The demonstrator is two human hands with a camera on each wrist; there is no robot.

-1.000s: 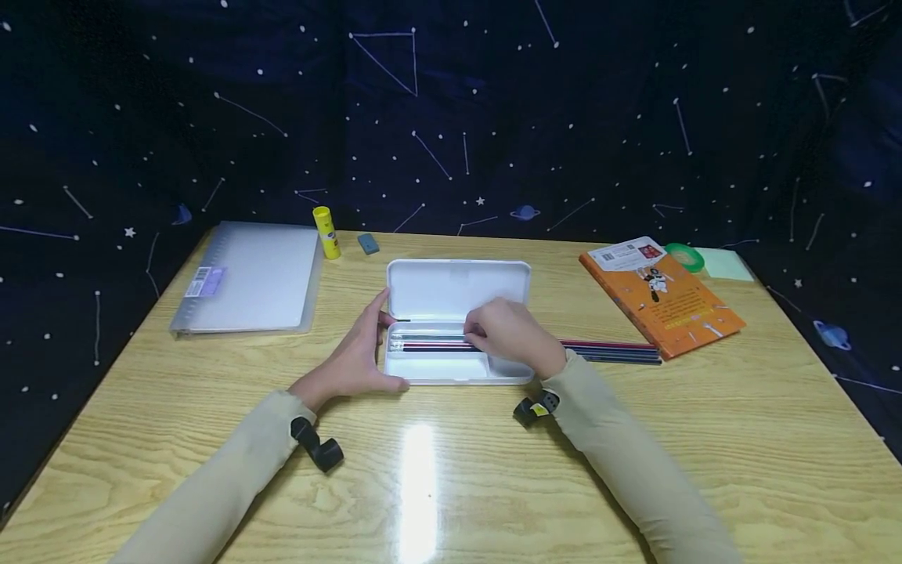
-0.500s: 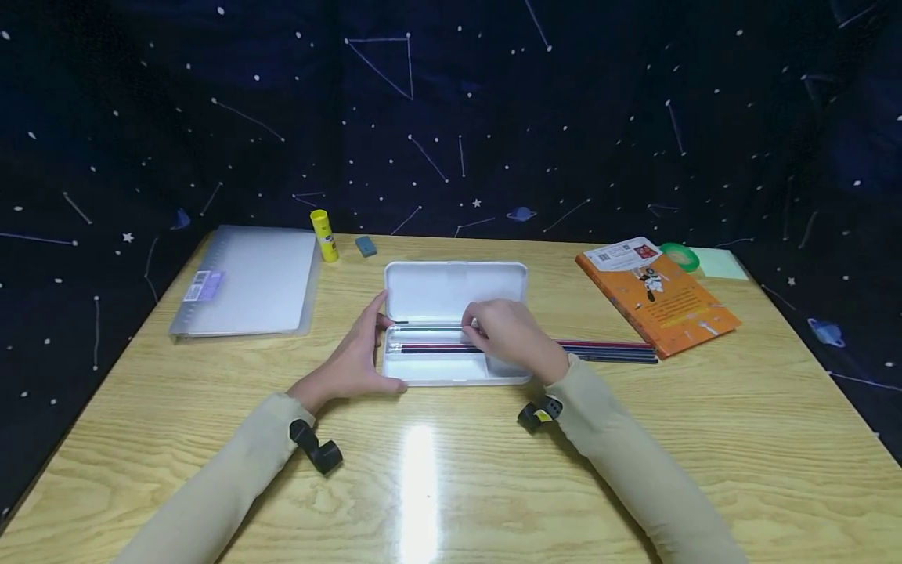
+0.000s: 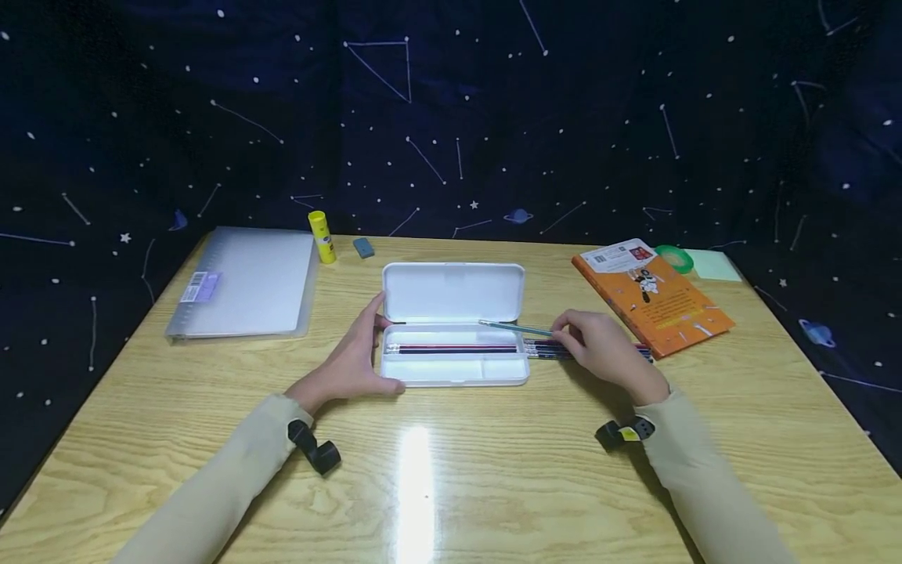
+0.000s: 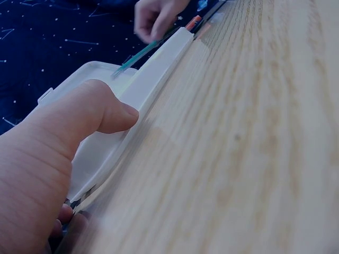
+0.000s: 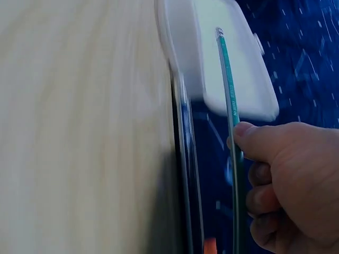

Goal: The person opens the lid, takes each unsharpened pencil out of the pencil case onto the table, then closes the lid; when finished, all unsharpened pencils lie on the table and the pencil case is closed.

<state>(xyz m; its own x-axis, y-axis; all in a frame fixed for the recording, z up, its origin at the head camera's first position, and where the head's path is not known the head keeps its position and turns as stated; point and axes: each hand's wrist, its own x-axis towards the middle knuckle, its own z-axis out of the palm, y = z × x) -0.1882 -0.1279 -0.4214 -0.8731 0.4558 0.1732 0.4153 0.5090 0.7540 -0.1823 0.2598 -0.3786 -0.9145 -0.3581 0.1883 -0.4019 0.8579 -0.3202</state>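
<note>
While your left hand braces the left end of the white pencil case, thumb on the near rim and fingers curled round the far corner, your right hand sits just right of the case, over the loose pencils on the table. Right thumb and fingers are pinched together on a teal pencil. That pencil is lifted and slightly tilted, its tip reaching over the right end of the case near the hinge. Right wrist view confirms it: thumb pressed on the teal shaft, other fingers curled under.

Case is open at table centre, lid tipped back. Long rear compartment holds pencils lying lengthwise, red and dark ones visible. The front compartments look bare white. Loose pencils lie parallel, touching or just off the case's right end; I cannot tell which.

Rest of the table: clear binder far left, yellow glue stick upright beside it, small grey eraser near that. Orange book far right, green tape roll and pale sticky pad behind it.
</note>
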